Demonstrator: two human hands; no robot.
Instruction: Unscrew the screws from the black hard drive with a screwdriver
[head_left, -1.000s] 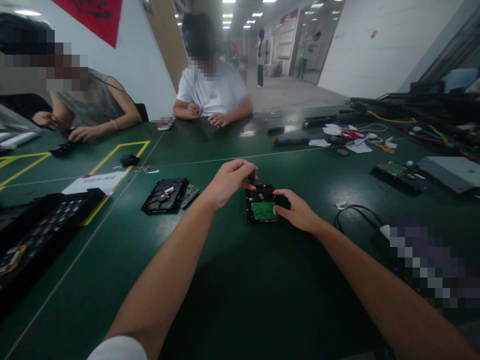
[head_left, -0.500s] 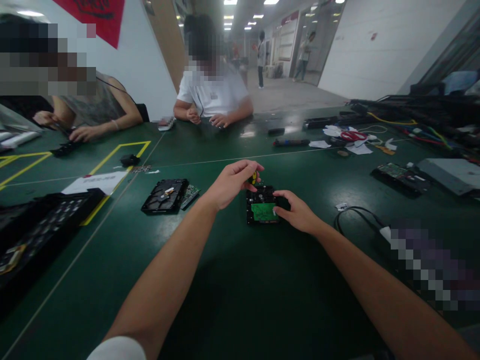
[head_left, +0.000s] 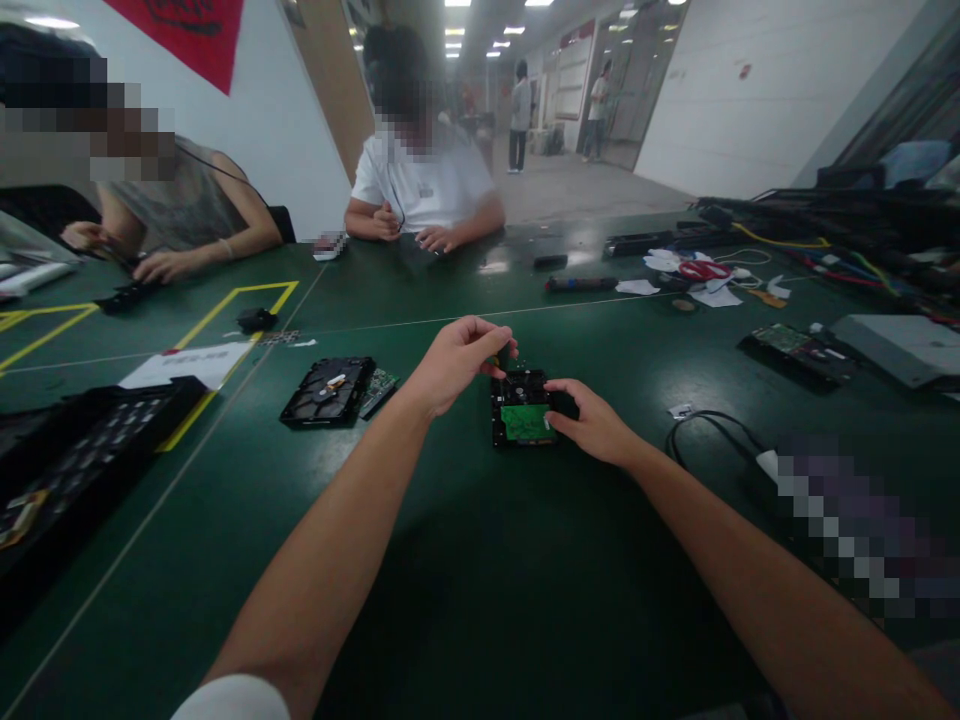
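A black hard drive (head_left: 521,412) lies on the green table (head_left: 480,560) with its green circuit board facing up. My left hand (head_left: 457,362) is closed in a pinch round a small screwdriver with a yellow handle, held upright over the drive's far edge. My right hand (head_left: 592,422) rests on the drive's right side, its fingers pressed against the case and the board's corner.
A second opened drive (head_left: 328,390) with a loose board lies to the left. A black tray (head_left: 82,450) sits at the left edge. Cables (head_left: 712,430) lie to the right; boards and tools lie at the far right. Two people sit across the table working.
My left hand has shifted slightly, turning the screwdriver over the drive; the yellow handle showed half a second ago and is now mostly hidden. My right hand has stayed on the drive.
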